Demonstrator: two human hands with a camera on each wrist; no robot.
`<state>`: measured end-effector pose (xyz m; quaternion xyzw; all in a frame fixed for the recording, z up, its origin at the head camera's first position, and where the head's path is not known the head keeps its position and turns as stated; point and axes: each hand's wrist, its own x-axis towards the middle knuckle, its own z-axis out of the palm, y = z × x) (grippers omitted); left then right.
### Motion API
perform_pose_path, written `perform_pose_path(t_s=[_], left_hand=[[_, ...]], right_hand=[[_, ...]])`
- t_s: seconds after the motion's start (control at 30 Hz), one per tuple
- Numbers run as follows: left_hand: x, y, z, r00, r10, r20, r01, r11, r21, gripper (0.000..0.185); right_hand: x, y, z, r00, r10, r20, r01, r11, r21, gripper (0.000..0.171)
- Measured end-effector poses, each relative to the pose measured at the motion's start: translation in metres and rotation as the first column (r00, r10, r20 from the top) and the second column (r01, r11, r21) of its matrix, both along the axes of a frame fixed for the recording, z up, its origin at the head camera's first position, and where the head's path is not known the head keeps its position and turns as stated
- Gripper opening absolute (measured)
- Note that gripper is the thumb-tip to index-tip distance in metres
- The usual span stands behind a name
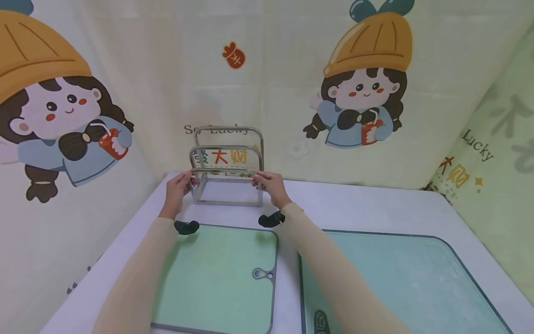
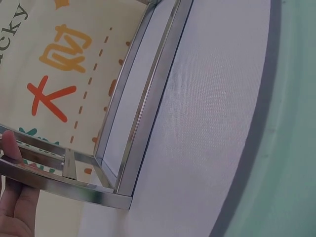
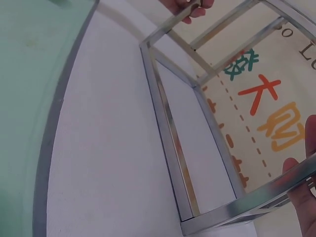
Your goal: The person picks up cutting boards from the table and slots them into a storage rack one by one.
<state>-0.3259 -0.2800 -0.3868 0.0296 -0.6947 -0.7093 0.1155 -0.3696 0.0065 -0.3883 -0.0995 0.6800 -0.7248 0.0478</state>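
A silver metal rack [image 1: 227, 203] with several upright loops stands at the back of the white table, near the wall. My left hand [image 1: 178, 191] grips the rack's left side, thumb and fingers around the bar. On the opposite side, my right hand [image 1: 272, 186] holds the rack the same way. In the left wrist view, left fingers [image 2: 22, 210] wrap the side bars, and the rack's base lies close to the tabletop. The right wrist view shows right fingers [image 3: 303, 202] on the near side bar. Nothing sits between the loops.
A light green cutting board [image 1: 221, 278] with a grey rim lies in front of the rack. To its right lies a larger blue-green board [image 1: 400, 278], partly behind my right forearm. A cartoon-printed cloth [image 1: 283, 93] hangs behind the table [image 1: 354, 204].
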Motion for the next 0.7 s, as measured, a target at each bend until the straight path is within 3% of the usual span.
perform_pose_path(t_s=[0.1,0.33,0.5,0.7], left_hand=[[-0.005,-0.001,-0.007,1.000,0.001,-0.010,-0.001,1.000,0.009,0.017],[-0.015,0.000,-0.018,1.000,0.015,-0.002,-0.015,1.000,-0.020,0.043],[-0.016,0.002,-0.019,1.000,0.016,-0.002,-0.017,0.998,-0.054,0.049],[-0.013,0.009,-0.014,1.000,-0.012,-0.026,0.012,1.000,-0.016,0.047]], right_hand=[[0.000,0.002,-0.001,1.000,0.001,-0.011,-0.001,1.000,0.011,0.027],[-0.002,0.010,-0.003,1.000,0.001,-0.014,-0.001,1.000,0.014,0.027],[-0.003,0.013,-0.005,1.000,0.011,-0.025,-0.011,1.000,0.011,0.028],[-0.004,0.019,-0.006,0.999,0.022,-0.044,-0.022,1.000,-0.002,0.029]])
